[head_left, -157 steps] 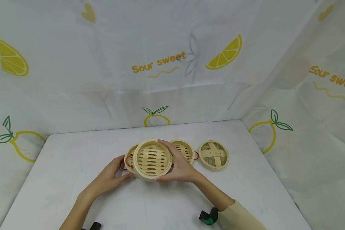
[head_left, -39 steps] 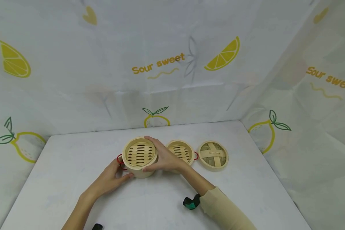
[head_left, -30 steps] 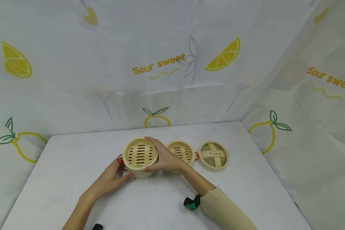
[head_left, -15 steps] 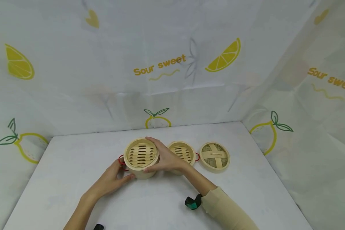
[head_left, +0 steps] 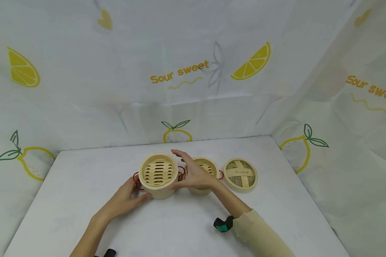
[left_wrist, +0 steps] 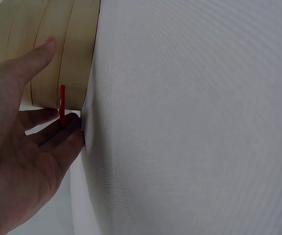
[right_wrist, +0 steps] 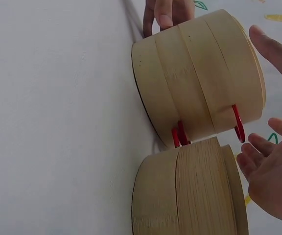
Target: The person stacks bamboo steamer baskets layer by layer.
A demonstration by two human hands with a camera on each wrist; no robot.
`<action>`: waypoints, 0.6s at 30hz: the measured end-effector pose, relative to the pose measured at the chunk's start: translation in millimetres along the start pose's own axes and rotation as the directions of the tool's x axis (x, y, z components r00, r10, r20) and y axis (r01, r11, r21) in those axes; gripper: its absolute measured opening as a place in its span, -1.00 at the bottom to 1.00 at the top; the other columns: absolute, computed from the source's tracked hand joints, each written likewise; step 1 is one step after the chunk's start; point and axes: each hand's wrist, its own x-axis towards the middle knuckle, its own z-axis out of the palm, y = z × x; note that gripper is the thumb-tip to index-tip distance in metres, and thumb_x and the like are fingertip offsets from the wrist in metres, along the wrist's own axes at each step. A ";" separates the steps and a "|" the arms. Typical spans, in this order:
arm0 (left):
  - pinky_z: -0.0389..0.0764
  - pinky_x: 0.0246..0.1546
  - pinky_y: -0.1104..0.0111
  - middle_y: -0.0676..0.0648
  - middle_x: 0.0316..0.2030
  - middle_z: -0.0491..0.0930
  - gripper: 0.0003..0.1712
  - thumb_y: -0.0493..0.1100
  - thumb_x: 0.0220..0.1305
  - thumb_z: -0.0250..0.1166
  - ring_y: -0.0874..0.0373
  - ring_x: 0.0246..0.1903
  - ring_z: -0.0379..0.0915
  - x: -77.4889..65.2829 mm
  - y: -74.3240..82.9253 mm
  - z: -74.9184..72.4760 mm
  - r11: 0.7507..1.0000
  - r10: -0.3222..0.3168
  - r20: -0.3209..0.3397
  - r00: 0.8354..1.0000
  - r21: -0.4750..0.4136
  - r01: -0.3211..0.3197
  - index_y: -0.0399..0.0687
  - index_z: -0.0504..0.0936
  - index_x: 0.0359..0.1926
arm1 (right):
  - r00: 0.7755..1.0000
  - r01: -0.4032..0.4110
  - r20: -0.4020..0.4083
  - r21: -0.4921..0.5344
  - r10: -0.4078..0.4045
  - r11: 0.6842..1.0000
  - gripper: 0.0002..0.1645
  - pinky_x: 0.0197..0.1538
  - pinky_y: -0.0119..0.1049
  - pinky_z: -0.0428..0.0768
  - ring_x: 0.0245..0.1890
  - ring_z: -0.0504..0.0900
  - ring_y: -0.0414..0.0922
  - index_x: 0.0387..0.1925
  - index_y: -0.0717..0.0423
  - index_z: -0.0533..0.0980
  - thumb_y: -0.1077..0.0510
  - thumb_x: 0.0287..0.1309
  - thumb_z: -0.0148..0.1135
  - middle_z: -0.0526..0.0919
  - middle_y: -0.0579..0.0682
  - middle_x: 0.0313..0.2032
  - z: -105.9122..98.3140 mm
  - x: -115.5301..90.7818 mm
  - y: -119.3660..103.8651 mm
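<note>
A stack of round bamboo steamer baskets [head_left: 158, 172] with red loop handles stands on the table, its slatted floor facing up. My left hand [head_left: 125, 200] grips the stack's lower left side. In the left wrist view its thumb lies against the bamboo wall and its fingers are by a red handle [left_wrist: 62, 105]. My right hand [head_left: 196, 175] is at the stack's right side, fingers spread; the right wrist view shows a gap between those fingers and the stack [right_wrist: 199, 73]. Just right of the stack, partly behind that hand, is another steamer basket [head_left: 200, 190].
A woven bamboo steamer lid [head_left: 240, 175] lies on the white table [head_left: 180, 228], right of the second basket. A white curtain [head_left: 115, 71] with lemon prints rises behind the table and along its right side.
My right hand brought the upper basket left and down onto the one my left hand holds. Within the last half second it let go and drew off to the right. The left hand kept its place.
</note>
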 end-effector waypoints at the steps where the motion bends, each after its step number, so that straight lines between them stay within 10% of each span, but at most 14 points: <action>1: 0.72 0.22 0.17 0.05 0.17 0.66 -0.14 0.07 0.34 0.58 0.27 0.12 0.57 0.0 0.1 0.1 1.000 -0.001 0.001 1.000 0.002 0.001 -0.09 0.40 0.49 | 1.000 0.000 -0.004 -0.005 0.000 1.000 0.46 0.63 0.34 0.30 0.67 0.21 0.23 0.74 -0.28 0.00 -0.14 -0.01 0.75 0.10 -0.11 0.72 -1.5 -1.8 0.8; 18: 0.72 0.25 0.13 0.01 0.18 0.65 -0.13 0.05 0.35 0.58 0.24 0.14 0.57 0.4 0.1 -0.1 1.000 -0.007 0.013 1.000 -0.016 0.007 -0.13 0.39 0.50 | 0.998 0.010 -0.059 -0.047 -0.013 0.999 0.46 0.68 0.25 0.27 0.71 0.16 0.19 0.73 -0.20 0.03 -0.07 -0.05 0.77 0.14 0.06 0.70 -17.0 -17.8 11.9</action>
